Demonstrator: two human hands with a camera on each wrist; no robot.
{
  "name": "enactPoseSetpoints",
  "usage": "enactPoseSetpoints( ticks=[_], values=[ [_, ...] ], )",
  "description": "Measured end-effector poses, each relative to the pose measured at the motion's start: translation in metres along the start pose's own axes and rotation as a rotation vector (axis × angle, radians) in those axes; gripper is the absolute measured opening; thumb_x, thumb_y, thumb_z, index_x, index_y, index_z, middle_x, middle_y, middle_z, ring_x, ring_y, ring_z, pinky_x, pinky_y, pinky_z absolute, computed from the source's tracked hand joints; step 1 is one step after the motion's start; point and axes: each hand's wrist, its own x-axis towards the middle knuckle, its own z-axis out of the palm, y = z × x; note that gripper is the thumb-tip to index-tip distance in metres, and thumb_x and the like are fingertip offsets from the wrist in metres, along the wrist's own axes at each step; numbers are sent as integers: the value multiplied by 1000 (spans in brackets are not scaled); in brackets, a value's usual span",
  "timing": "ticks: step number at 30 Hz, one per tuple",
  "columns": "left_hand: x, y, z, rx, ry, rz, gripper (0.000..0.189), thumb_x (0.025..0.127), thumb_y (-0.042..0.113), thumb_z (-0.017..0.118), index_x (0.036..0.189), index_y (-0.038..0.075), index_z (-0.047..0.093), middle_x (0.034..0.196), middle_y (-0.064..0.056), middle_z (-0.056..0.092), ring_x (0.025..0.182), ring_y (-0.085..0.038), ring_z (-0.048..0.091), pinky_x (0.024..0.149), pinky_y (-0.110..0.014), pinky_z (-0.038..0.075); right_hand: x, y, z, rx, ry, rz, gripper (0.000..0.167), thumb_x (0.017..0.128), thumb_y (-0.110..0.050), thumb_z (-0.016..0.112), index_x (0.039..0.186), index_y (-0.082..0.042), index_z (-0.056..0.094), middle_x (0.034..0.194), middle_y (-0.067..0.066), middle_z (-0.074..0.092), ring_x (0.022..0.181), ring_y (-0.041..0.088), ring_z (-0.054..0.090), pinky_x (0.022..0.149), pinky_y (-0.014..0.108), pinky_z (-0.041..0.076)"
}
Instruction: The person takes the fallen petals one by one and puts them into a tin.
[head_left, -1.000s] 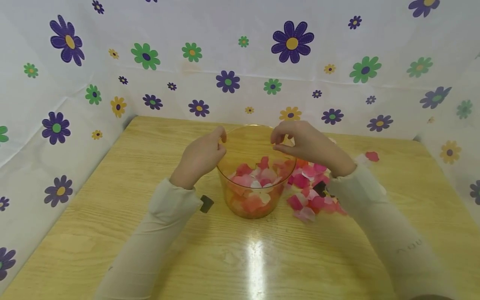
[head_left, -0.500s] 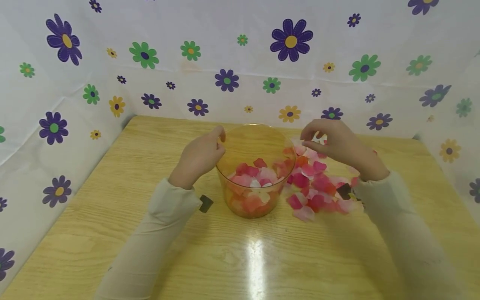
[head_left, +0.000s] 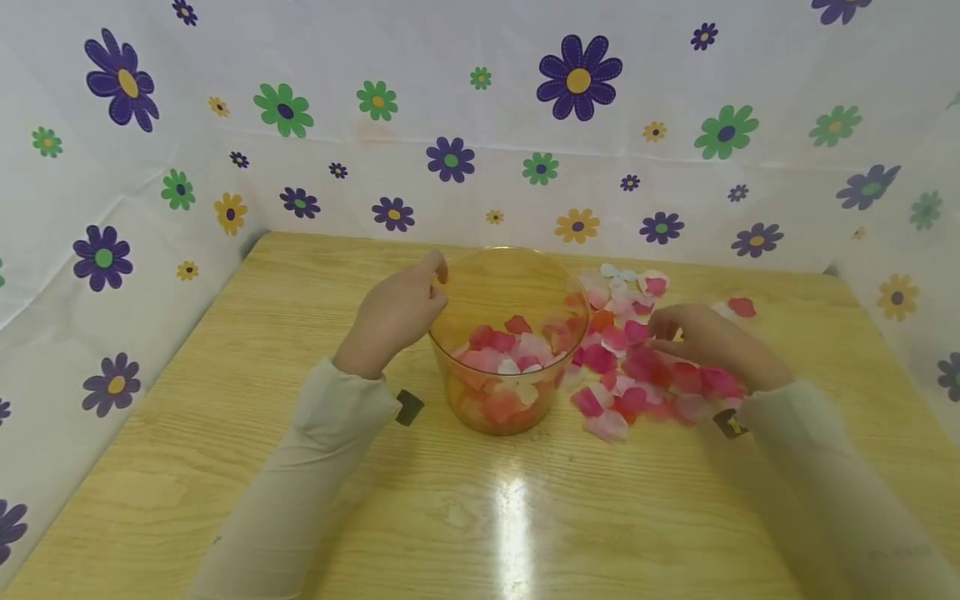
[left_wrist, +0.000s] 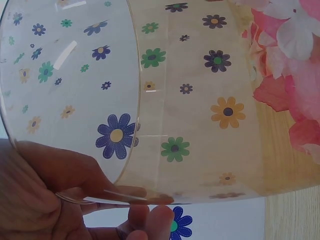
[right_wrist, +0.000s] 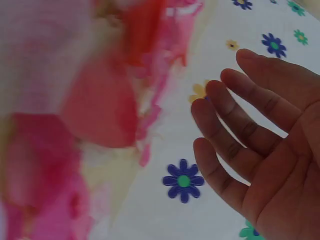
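Note:
A clear amber bucket (head_left: 510, 400) stands upright on the wooden table, with pink, red and white fabric petals (head_left: 504, 354) inside. My left hand (head_left: 401, 310) grips its left rim, thumb on the inner side and fingers outside, as the left wrist view shows around the bucket wall (left_wrist: 200, 145). To the right of the bucket lies a loose heap of pink and red petals (head_left: 637, 367). Over the right part of that heap is my right hand (head_left: 708, 337), its fingers relaxed and apart with nothing held. The right wrist view shows its palm and fingers (right_wrist: 225, 117) beside blurred petals.
The light wooden table (head_left: 247, 400) ends at a white flower-printed cloth (head_left: 337, 67) hanging behind and at the sides. A stray red petal (head_left: 741, 307) lies at the right. Dark wrist pieces (head_left: 408, 407) stick out from the sleeves.
My right hand has moved from over the bucket's right rim to the right and down over the petal heap. My left hand has stayed on the rim.

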Motion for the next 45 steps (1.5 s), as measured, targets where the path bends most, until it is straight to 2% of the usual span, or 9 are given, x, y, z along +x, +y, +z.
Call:
enactPoseSetpoints(
  ticks=[6,11,18,25,29,32,36,42,45],
  values=[
    [1,-2,0,2,13,12,31,88,13,37,117,9,46,66,-2,42,55,-17,40,49,-26,30,3,6,18,3,-94,93,24,85,-32,67,106,-20,68,96,-2,69,92,17,60,88,43,50],
    [0,-2,0,1,13,20,30,87,12,37,116,9,46,65,-2,42,54,-16,40,49,-26,30,5,2,26,56,-114,81,29,82,-30,70,108,-18,67,96,-2,68,90,16,60,87,41,51],
    [1,-1,1,-1,9,10,30,88,13,37,117,9,45,66,-2,42,55,-17,40,49,-26,30,8,-4,26,87,-128,82,19,83,-21,70,101,-17,67,88,-2,67,82,15,58,80,34,51],
    [0,0,0,0,4,8,30,89,13,37,117,9,45,67,-3,42,55,-17,40,50,-26,31,4,-11,21,83,-155,131,18,85,-26,68,103,-23,67,98,-3,67,92,16,59,86,40,51],
    [0,0,1,3,4,8,30,89,14,36,117,10,45,67,-2,43,55,-17,40,50,-26,31,4,-15,23,85,-181,95,27,81,-25,72,107,-21,65,102,-2,65,97,17,58,88,41,51],
    [0,-1,1,3,5,6,29,89,14,37,117,10,45,67,-2,43,55,-17,40,50,-26,31,5,-16,28,33,-176,30,34,78,-21,75,110,-17,63,101,-2,65,96,17,58,88,41,51],
    [2,-1,2,2,3,8,30,89,14,37,117,10,45,68,-3,43,56,-18,41,51,-26,32,7,-14,32,-22,-152,5,31,79,-19,74,109,-15,64,96,-3,66,90,15,59,86,39,51],
    [1,0,1,-3,-4,5,30,89,14,37,118,10,44,69,-3,44,57,-18,42,51,-26,32,4,-14,20,78,-165,123,23,82,-26,71,105,-22,68,102,-3,68,96,17,61,89,42,51],
    [0,0,0,-1,-4,4,30,89,13,37,118,10,44,68,-3,44,57,-18,42,51,-26,32,7,-14,6,42,-143,80,20,82,-23,71,101,-19,70,100,-1,70,95,17,63,88,43,51]
  ],
)
